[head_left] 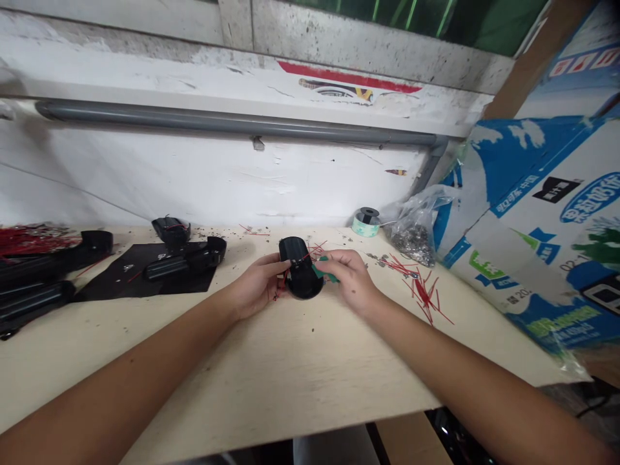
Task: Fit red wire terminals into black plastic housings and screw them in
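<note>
A black plastic housing with a rounded cup-like end (304, 281) is held over the middle of the table. My left hand (259, 284) grips it from the left, thumb lying on its upper face near a red wire. On its right side my right hand (349, 276) pinches a small green piece (327, 270) against or close to the housing; whether the piece touches it I cannot tell. What the green piece is does not show clearly. Thin red wires (317, 248) lie just behind the housing.
Similar black housings (167, 266) rest on a black sheet (109, 284) at left, near a red wire pile (33, 239). At right are loose red wires (426, 294), a tape roll (365, 223), a plastic bag of small metal parts (414, 239) and a blue carton (533, 226).
</note>
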A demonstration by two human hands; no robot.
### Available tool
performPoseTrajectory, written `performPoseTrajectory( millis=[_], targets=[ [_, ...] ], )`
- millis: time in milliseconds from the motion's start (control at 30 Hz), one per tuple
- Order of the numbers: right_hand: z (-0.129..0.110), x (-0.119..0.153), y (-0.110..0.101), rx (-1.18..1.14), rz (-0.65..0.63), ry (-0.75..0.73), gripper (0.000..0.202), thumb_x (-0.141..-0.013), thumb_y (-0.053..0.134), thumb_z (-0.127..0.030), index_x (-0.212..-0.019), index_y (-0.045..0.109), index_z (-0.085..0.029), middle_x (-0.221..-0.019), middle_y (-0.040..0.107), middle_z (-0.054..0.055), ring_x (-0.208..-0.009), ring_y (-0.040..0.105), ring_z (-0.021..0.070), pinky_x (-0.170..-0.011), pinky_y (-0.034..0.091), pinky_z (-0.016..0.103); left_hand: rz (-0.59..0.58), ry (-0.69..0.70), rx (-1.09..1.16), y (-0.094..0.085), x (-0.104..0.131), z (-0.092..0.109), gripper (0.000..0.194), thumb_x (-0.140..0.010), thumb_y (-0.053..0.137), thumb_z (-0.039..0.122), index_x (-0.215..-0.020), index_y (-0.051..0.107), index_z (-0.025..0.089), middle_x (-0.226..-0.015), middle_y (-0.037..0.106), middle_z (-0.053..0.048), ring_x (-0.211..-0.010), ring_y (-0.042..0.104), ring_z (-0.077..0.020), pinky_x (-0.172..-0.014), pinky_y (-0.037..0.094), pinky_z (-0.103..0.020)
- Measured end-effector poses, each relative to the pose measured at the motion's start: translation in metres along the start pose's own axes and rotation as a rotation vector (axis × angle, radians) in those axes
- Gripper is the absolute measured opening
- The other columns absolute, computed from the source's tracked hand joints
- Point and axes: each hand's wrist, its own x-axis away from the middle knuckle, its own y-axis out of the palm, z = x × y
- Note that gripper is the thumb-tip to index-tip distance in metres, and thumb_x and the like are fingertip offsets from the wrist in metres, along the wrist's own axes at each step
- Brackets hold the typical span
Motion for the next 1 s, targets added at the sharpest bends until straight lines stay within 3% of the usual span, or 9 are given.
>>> performPoseTrajectory(
  millis=[167, 333, 467, 567, 667, 800, 900, 1000],
  targets=[
    [0.002, -0.002, -0.003, -0.017, 0.099, -0.022, 0.037, -0.072, 0.065, -0.034, -0.050, 0.041, -0.015, -0.054, 0.035, -0.002, -0.056, 0.034, 0.0085, -0.055, 0.026, 0.024, 0.043, -0.015, 0.029, 0.000, -0.002, 0.000, 0.026, -0.083, 0.062, 0.019, -0.106, 0.062, 0.006, -0.095, 0.065, -0.014, -0.076, 0.061, -0.0178, -0.063, 0.051, -0.028],
    [0.005, -0.005, -0.003, 0.096, 0.000, 0.070, 0.043, -0.075, 0.066, -0.042, -0.055, 0.039, -0.015, -0.055, 0.035, -0.003, -0.056, 0.035, 0.0079, -0.055, 0.029, 0.023, 0.020, -0.034, 0.042, 0.003, 0.003, 0.002, 0.020, -0.080, 0.067, 0.017, -0.098, 0.064, 0.008, -0.075, 0.060, -0.005, -0.058, 0.054, -0.0105, -0.050, 0.041, -0.021],
    [0.001, -0.006, -0.004, 0.001, 0.052, 0.060, 0.039, -0.069, 0.066, -0.033, -0.058, 0.033, -0.015, -0.075, 0.052, 0.002, -0.064, 0.049, 0.0093, -0.059, 0.043, 0.024, -0.029, -0.043, 0.069, 0.002, 0.004, 0.003, 0.024, -0.080, 0.067, 0.019, -0.103, 0.066, 0.010, -0.082, 0.062, -0.006, -0.065, 0.056, -0.0110, -0.054, 0.042, -0.021],
    [-0.001, -0.009, -0.007, -0.159, 0.145, 0.132, 0.035, -0.061, 0.063, -0.027, -0.072, 0.031, -0.017, -0.092, 0.059, 0.004, -0.068, 0.057, 0.0134, -0.060, 0.051, 0.029, -0.003, -0.013, 0.042, -0.001, 0.002, 0.001, 0.028, -0.080, 0.069, 0.021, -0.106, 0.067, 0.012, -0.085, 0.063, -0.007, -0.066, 0.055, -0.0104, -0.056, 0.039, -0.021],
    [0.004, -0.011, -0.008, -0.212, 0.124, 0.195, 0.040, -0.059, 0.061, -0.023, -0.090, 0.037, -0.021, -0.083, 0.057, -0.001, -0.061, 0.052, 0.0118, -0.052, 0.046, 0.025, 0.030, -0.005, 0.021, -0.001, 0.002, 0.000, 0.030, -0.079, 0.071, 0.021, -0.107, 0.067, 0.012, -0.085, 0.063, -0.006, -0.063, 0.051, -0.0089, -0.054, 0.036, -0.020],
    [0.011, -0.011, -0.003, -0.223, -0.031, 0.269, 0.036, -0.068, 0.068, -0.039, -0.085, 0.045, -0.017, -0.069, 0.045, -0.002, -0.058, 0.040, 0.0079, -0.048, 0.031, 0.019, -0.014, 0.017, 0.019, 0.001, 0.002, -0.002, 0.036, -0.082, 0.071, 0.027, -0.115, 0.066, 0.016, -0.087, 0.063, -0.005, -0.065, 0.053, -0.0086, -0.058, 0.038, -0.020],
    [0.011, -0.008, 0.002, -0.275, -0.095, 0.321, 0.047, -0.074, 0.069, -0.056, -0.080, 0.044, -0.016, -0.065, 0.035, -0.004, -0.056, 0.033, 0.0067, -0.048, 0.025, 0.019, -0.033, 0.025, 0.015, 0.002, 0.002, -0.004, 0.038, -0.082, 0.072, 0.030, -0.118, 0.066, 0.019, -0.090, 0.064, -0.005, -0.068, 0.055, -0.0087, -0.060, 0.040, -0.020],
    [0.011, -0.006, 0.004, -0.254, -0.127, 0.324, 0.050, -0.074, 0.071, -0.060, -0.086, 0.048, -0.018, -0.069, 0.043, -0.002, -0.059, 0.040, 0.0087, -0.050, 0.030, 0.019, -0.043, 0.032, -0.043, 0.003, 0.002, -0.005, 0.039, -0.083, 0.071, 0.034, -0.117, 0.065, 0.017, -0.089, 0.063, -0.006, -0.069, 0.055, -0.0092, -0.060, 0.039, -0.020]
  ],
)
